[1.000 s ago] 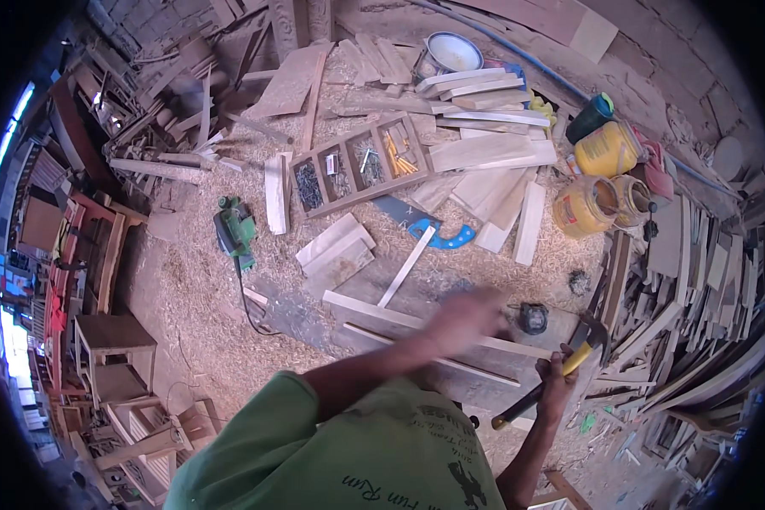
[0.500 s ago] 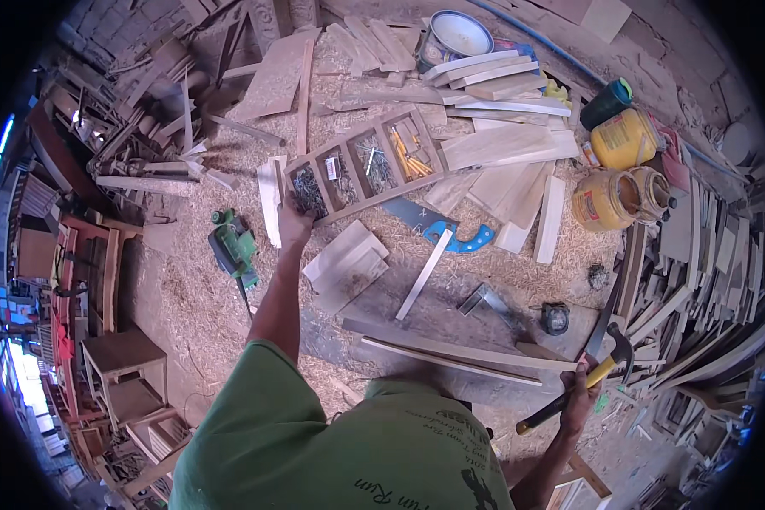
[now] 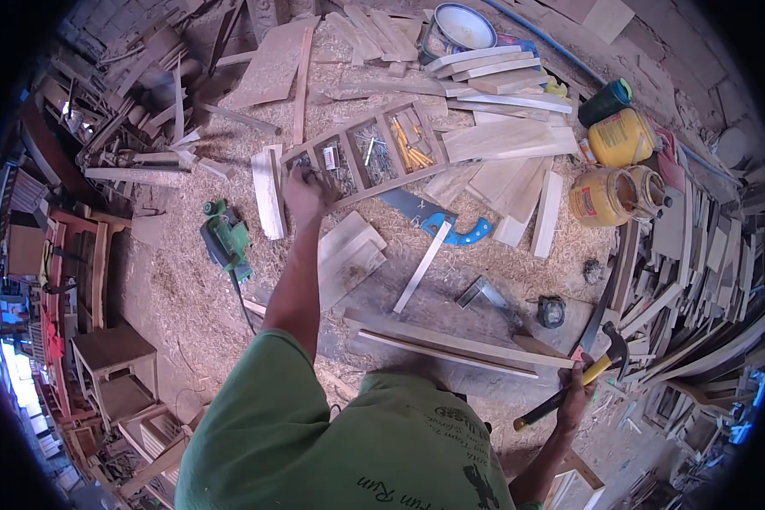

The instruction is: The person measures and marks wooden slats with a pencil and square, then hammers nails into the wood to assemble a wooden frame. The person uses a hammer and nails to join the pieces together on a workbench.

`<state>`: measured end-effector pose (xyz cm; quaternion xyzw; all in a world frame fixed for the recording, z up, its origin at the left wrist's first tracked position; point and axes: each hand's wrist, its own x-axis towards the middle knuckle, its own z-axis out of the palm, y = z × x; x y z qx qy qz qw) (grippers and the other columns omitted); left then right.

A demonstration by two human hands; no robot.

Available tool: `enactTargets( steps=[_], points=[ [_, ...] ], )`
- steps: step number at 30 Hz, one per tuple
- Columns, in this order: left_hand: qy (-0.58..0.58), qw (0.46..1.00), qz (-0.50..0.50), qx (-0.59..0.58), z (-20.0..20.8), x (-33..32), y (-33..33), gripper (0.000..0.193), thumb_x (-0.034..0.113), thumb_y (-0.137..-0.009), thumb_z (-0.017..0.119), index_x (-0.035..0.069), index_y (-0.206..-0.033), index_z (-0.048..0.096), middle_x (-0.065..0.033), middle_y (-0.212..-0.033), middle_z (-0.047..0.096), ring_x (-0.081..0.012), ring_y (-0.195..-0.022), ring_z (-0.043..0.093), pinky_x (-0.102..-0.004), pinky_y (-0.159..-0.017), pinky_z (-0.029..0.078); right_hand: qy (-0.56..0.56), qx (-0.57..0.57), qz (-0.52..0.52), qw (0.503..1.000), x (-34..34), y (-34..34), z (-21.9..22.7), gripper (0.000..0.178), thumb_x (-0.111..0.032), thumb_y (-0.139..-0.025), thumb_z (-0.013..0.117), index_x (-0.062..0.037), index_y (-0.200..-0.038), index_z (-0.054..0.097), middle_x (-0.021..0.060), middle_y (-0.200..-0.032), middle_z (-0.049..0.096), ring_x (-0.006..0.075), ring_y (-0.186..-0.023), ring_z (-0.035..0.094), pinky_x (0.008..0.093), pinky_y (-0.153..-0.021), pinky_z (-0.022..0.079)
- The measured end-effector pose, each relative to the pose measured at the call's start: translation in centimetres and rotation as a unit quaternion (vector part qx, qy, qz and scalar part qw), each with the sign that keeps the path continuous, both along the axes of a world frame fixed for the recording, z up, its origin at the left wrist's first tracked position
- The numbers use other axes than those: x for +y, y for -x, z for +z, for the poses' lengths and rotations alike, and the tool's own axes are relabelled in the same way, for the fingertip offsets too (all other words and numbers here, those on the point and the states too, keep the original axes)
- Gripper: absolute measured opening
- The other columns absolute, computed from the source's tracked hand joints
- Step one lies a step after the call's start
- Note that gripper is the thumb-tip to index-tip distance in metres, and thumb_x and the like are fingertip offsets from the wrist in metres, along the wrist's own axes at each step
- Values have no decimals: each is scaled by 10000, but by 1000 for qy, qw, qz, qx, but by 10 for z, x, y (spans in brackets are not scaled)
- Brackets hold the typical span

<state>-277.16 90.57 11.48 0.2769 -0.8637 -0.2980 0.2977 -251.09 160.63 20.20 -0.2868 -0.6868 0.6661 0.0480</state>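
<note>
Judging by layout only: partway, at most. Counting as done: upper strip (image 3: 459, 338) & lower strip (image 3: 446, 354) laid out roughly parallel on bench (image 3: 450, 314), w/ narrow gap between; hammer (image 3: 599, 367) already in hand. Counting as not done: any joining of the two; no nail visible standing in either at this res. Also lying loose, farther up: short strip (image 3: 421, 268), w/ metal square (image 3: 484, 293) to its right & blue-handled saw (image 3: 459, 234) at its far end.

Now pose. Reaching fwd w/ L hand (image 3: 308, 191), arm nearly straight out of green sleeve (image 3: 268, 374), fingers down in leftmost compt. of divided tray (image 3: 382, 189), next to compt. w/ small box (image 3: 331, 157). Can't tell, w/ fingertips hidden, whether pinched together on smth or apart.

Holding R hand (image 3: 576, 399) off to the right, near upper strip's R end, forearm rising from lower edge. With grip clamped round hammer handle, partway along; head pointing up-right, butt end toward lower left. Off to the left, unheld: green planer (image 3: 227, 242).
</note>
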Motion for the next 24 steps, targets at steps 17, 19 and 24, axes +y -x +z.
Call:
enactTargets(
  steps=[17, 19, 24],
  points=[
    [-14, 996, -87, -27, 4, -71, -10, 324, 114, -945, 735, 95, -1259, 810, -148, -1025, 817, -318, -926, 781, -436, -893, 601, -15, 14, -16, 1000, -10, 1, 1, 346, -229, -1118, 726, -79, -1421, 655, -35, -1020, 635, 68, -801, 660, 244, -765, 602],
    [-3, 995, -87, -55, 1, -57, -15, 329, 118, -926, 740, 103, -1247, 809, -157, -998, 801, -350, -943, 769, -458, -896, 594, -12, 12, -13, 1000, -9, -1, 0, 338, -225, -1120, 723, -79, -1418, 659, -37, -1022, 633, 68, -808, 665, 245, -771, 606],
    [-26, 994, -74, -74, -8, -52, -8, 261, 131, -884, 778, 77, -1137, 817, -151, -973, 796, -339, -931, 761, -457, -879, 582, -19, 7, -24, 1000, -9, -4, 1, 328, -227, -1122, 720, -76, -1409, 668, -41, -1014, 633, 70, -804, 672, 250, -775, 613]
  ],
)
